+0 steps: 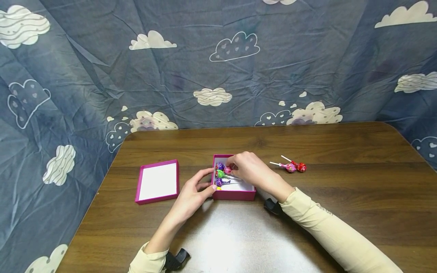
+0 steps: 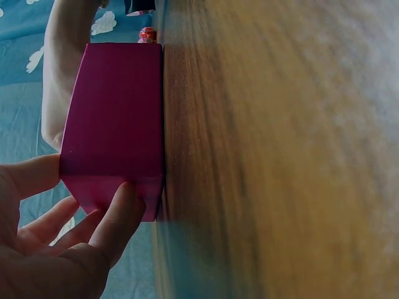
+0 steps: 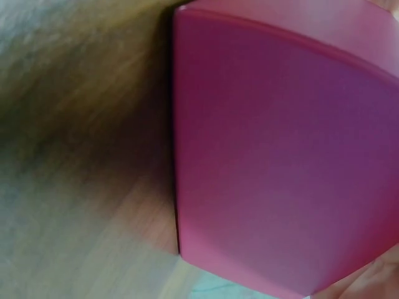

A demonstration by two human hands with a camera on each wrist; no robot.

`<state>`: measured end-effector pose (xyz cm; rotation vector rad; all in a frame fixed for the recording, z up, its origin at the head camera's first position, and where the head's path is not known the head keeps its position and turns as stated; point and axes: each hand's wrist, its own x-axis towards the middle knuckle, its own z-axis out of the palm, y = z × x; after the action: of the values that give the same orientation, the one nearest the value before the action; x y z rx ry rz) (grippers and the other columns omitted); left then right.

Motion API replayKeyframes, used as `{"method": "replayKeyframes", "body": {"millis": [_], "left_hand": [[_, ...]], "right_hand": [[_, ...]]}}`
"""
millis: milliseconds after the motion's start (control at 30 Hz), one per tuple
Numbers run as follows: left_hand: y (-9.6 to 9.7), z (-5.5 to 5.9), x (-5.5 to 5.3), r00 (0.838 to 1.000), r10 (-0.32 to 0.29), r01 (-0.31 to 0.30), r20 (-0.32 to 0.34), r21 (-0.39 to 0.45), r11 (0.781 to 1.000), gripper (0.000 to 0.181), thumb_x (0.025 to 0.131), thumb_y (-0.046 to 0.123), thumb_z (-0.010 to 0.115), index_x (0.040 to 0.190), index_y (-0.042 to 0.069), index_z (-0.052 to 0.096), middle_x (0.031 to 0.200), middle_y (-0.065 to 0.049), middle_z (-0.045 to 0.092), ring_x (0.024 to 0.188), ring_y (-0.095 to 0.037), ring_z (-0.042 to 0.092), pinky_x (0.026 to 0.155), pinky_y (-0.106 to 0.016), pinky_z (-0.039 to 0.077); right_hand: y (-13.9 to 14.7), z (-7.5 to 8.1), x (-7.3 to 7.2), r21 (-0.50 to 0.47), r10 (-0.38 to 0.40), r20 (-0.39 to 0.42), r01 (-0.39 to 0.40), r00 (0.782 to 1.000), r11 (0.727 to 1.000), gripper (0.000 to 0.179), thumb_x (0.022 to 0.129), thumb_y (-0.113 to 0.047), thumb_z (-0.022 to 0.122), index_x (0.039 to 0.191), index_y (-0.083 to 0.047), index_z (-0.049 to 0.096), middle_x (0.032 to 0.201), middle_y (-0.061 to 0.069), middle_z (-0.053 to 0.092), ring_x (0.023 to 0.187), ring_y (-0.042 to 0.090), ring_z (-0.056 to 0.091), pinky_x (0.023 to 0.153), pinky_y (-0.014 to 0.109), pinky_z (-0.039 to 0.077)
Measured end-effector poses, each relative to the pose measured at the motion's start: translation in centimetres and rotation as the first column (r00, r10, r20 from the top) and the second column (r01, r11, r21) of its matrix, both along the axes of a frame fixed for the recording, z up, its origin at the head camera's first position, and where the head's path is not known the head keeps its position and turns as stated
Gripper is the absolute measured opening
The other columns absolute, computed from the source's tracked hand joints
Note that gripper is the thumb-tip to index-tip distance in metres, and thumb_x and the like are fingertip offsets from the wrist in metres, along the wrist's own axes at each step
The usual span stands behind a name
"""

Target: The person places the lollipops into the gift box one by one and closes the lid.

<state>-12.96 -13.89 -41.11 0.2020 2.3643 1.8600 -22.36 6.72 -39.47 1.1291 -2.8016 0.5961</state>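
Note:
An open magenta box (image 1: 233, 195) with a white inside stands on the table. Wrapped lollipops lie in it with heads to the left: a purple one, a green lollipop (image 1: 220, 174), a blue-purple lollipop (image 1: 219, 182) and a bit of yellow at the front corner. My right hand (image 1: 254, 169) reaches in over the right side, fingers pinching a pink lollipop (image 1: 227, 170) behind the green one. My left hand (image 1: 191, 196) rests against the box's left wall, fairly straight fingers on its outside and thumb at the front corner. In the left wrist view those fingers (image 2: 118, 221) touch the magenta side.
To the left lies the box's lid (image 1: 158, 181), white inside facing up. Right of the box, a pink lollipop (image 1: 290, 167) and a red lollipop (image 1: 301, 167) lie close together on the wooden table (image 1: 341, 189). A blue cloth with clouds (image 1: 191, 76) hangs behind.

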Motion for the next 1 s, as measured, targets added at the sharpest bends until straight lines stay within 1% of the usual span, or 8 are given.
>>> {"method": "replayKeyframes", "body": {"millis": [133, 167, 367, 433, 633, 767, 867, 1000], "left_hand": [[0.1, -0.2, -0.1, 1.000, 0.012, -0.012, 0.002, 0.003, 1.000, 0.052, 0.091, 0.008, 0.068, 0.140, 0.013, 0.053, 0.137, -0.016, 0.054, 0.114, -0.031, 0.062, 0.082, -0.039, 0.052], [0.2, 0.2, 0.1, 1.000, 0.017, -0.017, 0.005, -0.001, 1.000, 0.051, 0.091, 0.007, 0.068, 0.140, 0.012, 0.053, 0.137, -0.017, 0.055, 0.113, -0.032, 0.062, 0.080, -0.038, 0.052], [0.2, 0.8, 0.4, 1.000, 0.019, -0.019, 0.016, -0.013, 1.000, 0.051, 0.091, 0.005, 0.067, 0.139, 0.012, 0.054, 0.136, -0.017, 0.056, 0.113, -0.032, 0.062, 0.080, -0.036, 0.051], [0.0, 0.0, 0.1, 1.000, 0.015, -0.015, 0.009, -0.004, 1.000, 0.052, 0.091, 0.008, 0.068, 0.140, 0.014, 0.054, 0.137, -0.015, 0.056, 0.113, -0.030, 0.062, 0.081, -0.039, 0.051], [-0.1, 0.0, 0.2, 1.000, 0.008, -0.008, 0.006, 0.007, 1.000, 0.051, 0.091, 0.010, 0.068, 0.140, 0.014, 0.054, 0.139, -0.014, 0.054, 0.114, -0.030, 0.061, 0.084, -0.043, 0.052], [0.0, 0.0, 0.2, 1.000, 0.010, -0.010, 0.006, 0.009, 1.000, 0.051, 0.091, 0.009, 0.068, 0.140, 0.013, 0.053, 0.139, -0.015, 0.054, 0.114, -0.032, 0.061, 0.084, -0.043, 0.052], [0.0, 0.0, 0.1, 1.000, 0.010, -0.011, 0.006, 0.005, 1.000, 0.051, 0.091, 0.010, 0.068, 0.140, 0.014, 0.053, 0.139, -0.014, 0.054, 0.114, -0.031, 0.061, 0.085, -0.043, 0.052], [0.0, 0.1, 0.1, 1.000, 0.006, -0.006, 0.007, -0.004, 1.000, 0.051, 0.091, 0.011, 0.069, 0.140, 0.016, 0.054, 0.139, -0.012, 0.054, 0.114, -0.029, 0.061, 0.086, -0.042, 0.051]], "right_hand": [[0.1, -0.1, 0.0, -0.023, -0.005, 0.021, 0.005, 1.000, 1.000, 0.015, 0.078, -0.002, 0.077, 0.091, -0.011, 0.074, 0.070, -0.005, 0.061, 0.063, 0.013, 0.052, 0.061, 0.033, 0.045], [0.2, -0.1, 0.0, -0.041, -0.007, 0.033, 0.009, 0.999, 0.999, 0.016, 0.078, -0.002, 0.077, 0.093, -0.010, 0.074, 0.073, -0.004, 0.063, 0.064, 0.013, 0.054, 0.063, 0.033, 0.047], [0.7, -0.6, -0.1, -0.194, 0.019, 0.090, -0.001, 0.996, 0.981, 0.021, 0.081, -0.006, 0.079, 0.101, -0.006, 0.074, 0.088, 0.002, 0.072, 0.078, 0.013, 0.065, 0.072, 0.032, 0.052], [0.9, -0.7, -0.2, -0.250, 0.044, 0.101, -0.017, 0.994, 0.968, 0.021, 0.080, -0.006, 0.080, 0.101, -0.005, 0.074, 0.089, 0.003, 0.072, 0.078, 0.011, 0.065, 0.072, 0.031, 0.053], [1.4, -1.0, -0.1, -0.453, 0.099, 0.136, -0.027, 0.986, 0.891, 0.025, 0.083, -0.002, 0.077, 0.107, -0.004, 0.072, 0.091, 0.003, 0.071, 0.079, 0.010, 0.065, 0.073, 0.034, 0.054], [2.0, -0.6, 0.4, -0.537, 0.086, 0.102, -0.018, 0.991, 0.844, 0.026, 0.085, -0.001, 0.074, 0.110, -0.006, 0.071, 0.095, 0.003, 0.071, 0.081, 0.010, 0.064, 0.074, 0.034, 0.054], [2.6, 0.1, 0.8, -0.553, 0.077, 0.059, -0.031, 0.995, 0.833, 0.025, 0.085, -0.002, 0.074, 0.110, -0.006, 0.071, 0.098, 0.003, 0.071, 0.082, 0.010, 0.064, 0.071, 0.035, 0.054], [4.1, 0.9, 1.3, -0.543, 0.084, 0.029, -0.055, 0.996, 0.838, 0.024, 0.086, -0.002, 0.073, 0.110, -0.006, 0.071, 0.100, 0.000, 0.070, 0.082, 0.011, 0.063, 0.070, 0.034, 0.054]]}}
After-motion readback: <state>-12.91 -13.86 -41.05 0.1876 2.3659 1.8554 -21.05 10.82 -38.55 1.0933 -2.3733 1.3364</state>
